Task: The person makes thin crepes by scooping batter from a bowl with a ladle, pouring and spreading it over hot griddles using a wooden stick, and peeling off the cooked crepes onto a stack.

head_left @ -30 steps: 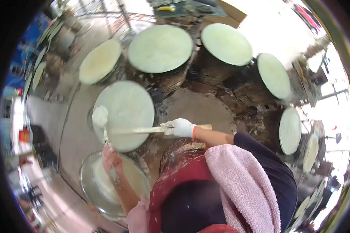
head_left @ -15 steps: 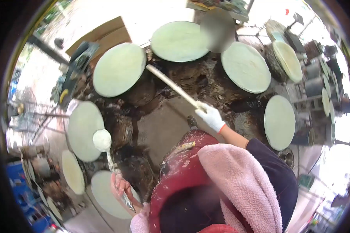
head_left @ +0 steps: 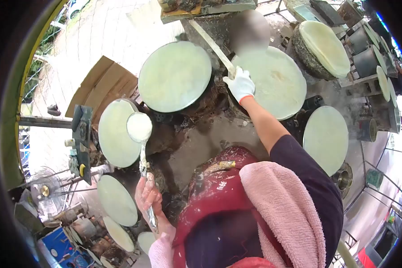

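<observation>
My bare left hand (head_left: 148, 194), its fingers dusted white, is wrapped round the handle of a ladle (head_left: 139, 127). White batter fills the bowl, which hangs over the right edge of a round pale sheet (head_left: 114, 138). My right hand (head_left: 241, 85), in a white glove with an orange cuff, grips a long pale wooden stick (head_left: 212, 44) that points up and left. That hand is over the left edge of a large round pale sheet (head_left: 279, 85) with a slightly browned middle. Another such sheet (head_left: 174, 76) lies just left of the stick.
More round sheets stand at the right (head_left: 326, 138) and lower left (head_left: 116, 198). A stack of sheets (head_left: 326, 47) rests at the upper right. Cardboard (head_left: 100, 87) leans at the left, with a fan (head_left: 45, 191) below it. A metal pot (head_left: 343, 178) sits at the right.
My right hand has moved forward with the stick to the large sheet ahead on the right. The ladle has risen in view. The camera's view has shifted over the ring of sheets.
</observation>
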The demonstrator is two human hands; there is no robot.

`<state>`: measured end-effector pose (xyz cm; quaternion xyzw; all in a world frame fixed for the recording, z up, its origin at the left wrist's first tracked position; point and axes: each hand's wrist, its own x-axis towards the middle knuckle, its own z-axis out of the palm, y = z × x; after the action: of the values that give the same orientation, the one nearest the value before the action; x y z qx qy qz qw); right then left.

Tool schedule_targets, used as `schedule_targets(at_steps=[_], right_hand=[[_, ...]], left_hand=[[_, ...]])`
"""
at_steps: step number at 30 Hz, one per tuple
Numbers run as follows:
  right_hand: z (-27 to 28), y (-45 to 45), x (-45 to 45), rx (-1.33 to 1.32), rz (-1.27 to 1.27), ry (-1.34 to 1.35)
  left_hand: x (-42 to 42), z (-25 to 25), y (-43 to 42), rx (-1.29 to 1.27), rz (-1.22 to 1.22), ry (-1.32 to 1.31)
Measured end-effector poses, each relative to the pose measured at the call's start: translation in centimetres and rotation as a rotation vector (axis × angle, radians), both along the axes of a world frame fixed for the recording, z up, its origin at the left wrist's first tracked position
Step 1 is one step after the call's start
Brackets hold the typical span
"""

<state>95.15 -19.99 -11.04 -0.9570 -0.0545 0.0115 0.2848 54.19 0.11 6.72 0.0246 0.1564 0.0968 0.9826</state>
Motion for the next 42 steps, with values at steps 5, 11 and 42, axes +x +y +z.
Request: schedule_targets(at_steps=[5, 11, 42], right_hand=[[-2.1, 3.4, 5.5, -0.176, -0.067, -0.042], [-3.7, 2.0, 6.8, -0.229, -0.121, 0.045], [7.0, -50.8, 33.9, 0.957, -0.642, -0.747]], left_hand=[[5.7, -0.4, 2.4, -0.026, -0.084, 0.039], [10.5, -2.7, 8.2, 0.023, -0.249, 0.061], [20.8, -2.1, -9.5, 0.035, -0.063, 0.127]])
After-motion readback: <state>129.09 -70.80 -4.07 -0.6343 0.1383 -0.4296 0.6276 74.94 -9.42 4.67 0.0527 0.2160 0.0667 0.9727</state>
